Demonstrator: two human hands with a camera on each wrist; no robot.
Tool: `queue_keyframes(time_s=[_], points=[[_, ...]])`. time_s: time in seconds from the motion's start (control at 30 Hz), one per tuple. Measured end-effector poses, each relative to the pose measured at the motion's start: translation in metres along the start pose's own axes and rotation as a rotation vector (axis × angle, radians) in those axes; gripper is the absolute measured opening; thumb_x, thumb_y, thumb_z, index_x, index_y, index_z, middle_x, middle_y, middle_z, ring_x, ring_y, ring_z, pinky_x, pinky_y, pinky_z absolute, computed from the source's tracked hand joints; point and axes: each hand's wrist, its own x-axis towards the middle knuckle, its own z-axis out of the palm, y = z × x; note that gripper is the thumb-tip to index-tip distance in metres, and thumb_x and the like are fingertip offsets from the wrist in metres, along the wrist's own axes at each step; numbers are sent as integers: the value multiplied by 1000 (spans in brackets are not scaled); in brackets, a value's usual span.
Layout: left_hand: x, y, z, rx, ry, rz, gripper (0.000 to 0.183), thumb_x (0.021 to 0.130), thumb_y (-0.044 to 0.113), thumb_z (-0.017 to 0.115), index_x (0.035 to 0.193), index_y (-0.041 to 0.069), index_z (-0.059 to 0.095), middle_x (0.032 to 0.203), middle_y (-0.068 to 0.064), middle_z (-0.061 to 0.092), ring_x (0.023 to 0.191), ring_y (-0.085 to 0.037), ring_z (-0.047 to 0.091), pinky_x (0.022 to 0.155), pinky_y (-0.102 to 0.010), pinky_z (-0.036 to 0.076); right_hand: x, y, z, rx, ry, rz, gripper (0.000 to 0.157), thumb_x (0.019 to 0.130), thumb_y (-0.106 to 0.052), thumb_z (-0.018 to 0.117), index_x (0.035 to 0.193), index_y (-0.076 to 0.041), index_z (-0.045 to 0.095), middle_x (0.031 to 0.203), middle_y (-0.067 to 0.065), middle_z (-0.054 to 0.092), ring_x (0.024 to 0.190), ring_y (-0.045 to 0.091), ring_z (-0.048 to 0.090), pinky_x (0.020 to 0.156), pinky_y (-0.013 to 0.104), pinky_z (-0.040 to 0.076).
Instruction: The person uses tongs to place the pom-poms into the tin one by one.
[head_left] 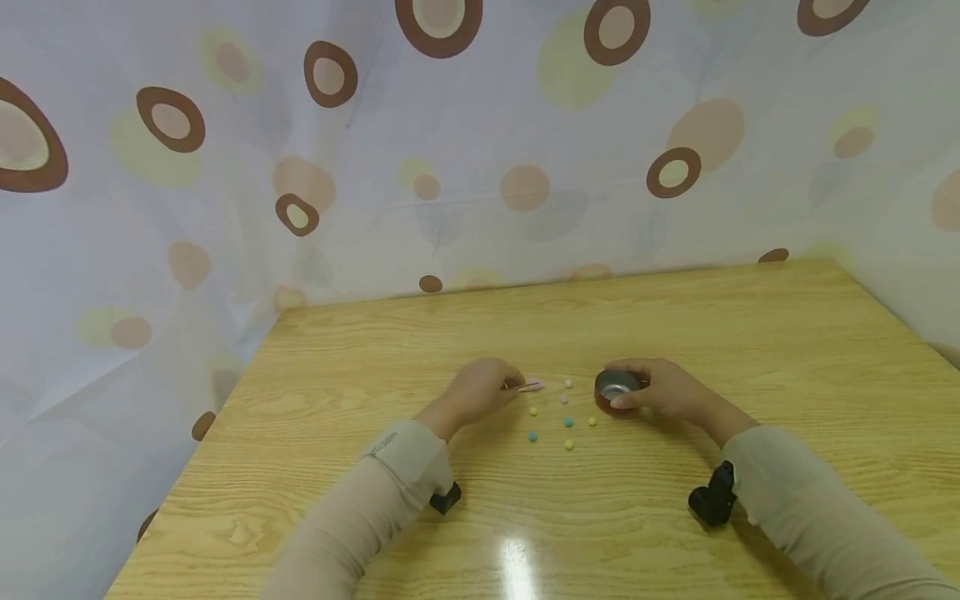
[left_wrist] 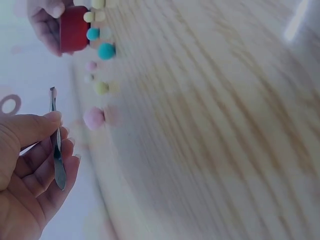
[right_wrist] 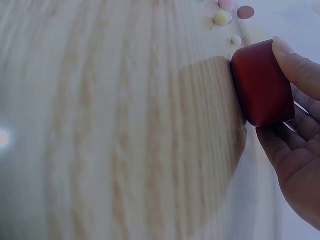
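- A red bowl (right_wrist: pixel 260 85) was stood upright on the counter (head_left: pixel 637 517); its shiny grey floor was exposed from above.
- The bowl was gripped by the right hand (head_left: pixel 671 392), set at three o'clock from it, thumb and fingers being curled about the wall.
- At nine o'clock from the bowl, metal tweezers (left_wrist: pixel 60 176) were pinched between thumb and fingers of the left hand (head_left: pixel 480 392), their tips pointed toward three o'clock.
- Near those tips a pink ball (left_wrist: pixel 94 118) was seen; whether it was touched by them could not be told.
- Between the hands, loose balls were spread outside the bowl: a white ball (head_left: pixel 567 384) and a second pink ball (head_left: pixel 564 399) at about nine o'clock from it, two teal balls (head_left: pixel 568 422) at eight.
- Three yellow balls (head_left: pixel 592 422) were also scattered there, the closest lying just beside the bowl, between seven and eight o'clock.
- At twelve o'clock, beyond the counter, a spotted cloth (head_left: pixel 480 117) was hung.
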Motion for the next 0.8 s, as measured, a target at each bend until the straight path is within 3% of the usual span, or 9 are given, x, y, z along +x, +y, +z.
queue_keyframes(time_s=[0.8], points=[[35, 32, 9, -46, -28, 6, 19, 84, 18, 57, 100, 11, 64, 91, 2, 62, 79, -7, 55, 66, -14, 43, 0, 1, 0, 12, 2, -7, 69, 73, -35, 66, 127, -1, 40, 124, 25, 40, 110, 38, 40, 85, 47, 36]])
